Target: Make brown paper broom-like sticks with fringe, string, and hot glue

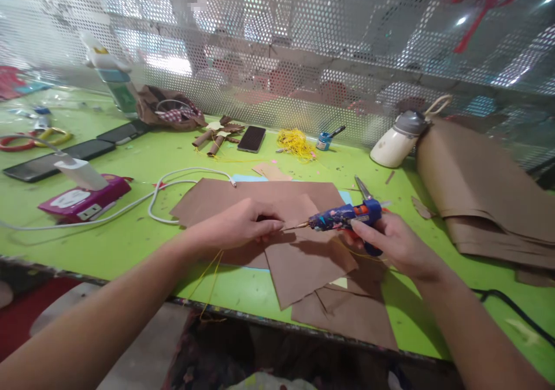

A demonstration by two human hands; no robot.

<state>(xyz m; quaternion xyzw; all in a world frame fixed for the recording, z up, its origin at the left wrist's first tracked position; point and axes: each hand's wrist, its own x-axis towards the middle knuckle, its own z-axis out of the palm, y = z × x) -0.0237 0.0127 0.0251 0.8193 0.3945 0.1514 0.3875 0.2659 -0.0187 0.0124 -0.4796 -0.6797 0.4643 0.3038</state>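
Note:
My right hand (401, 242) is wrapped round a blue hot glue gun (340, 217) with orange parts, its nozzle pointing left. At the nozzle's tip, my left hand (240, 225) is closed in a pinch. What its fingers hold is too small to make out. Under both hands lie several overlapping pieces of brown paper (303, 271), with light blue edges showing beneath. Yellow string (212, 277) hangs over the front edge below my left hand. A pair of scissors (363, 187), partly hidden, lies behind the glue gun.
A purple power adapter (87, 199) with a white cable (169, 176) sits at left. Behind are rolled brown paper pieces (214, 138), a phone (251, 139), tangled yellow string (295, 144) and a small blue jar (323, 141). Folded brown paper (481, 187) and a cream bottle (396, 141) stand right.

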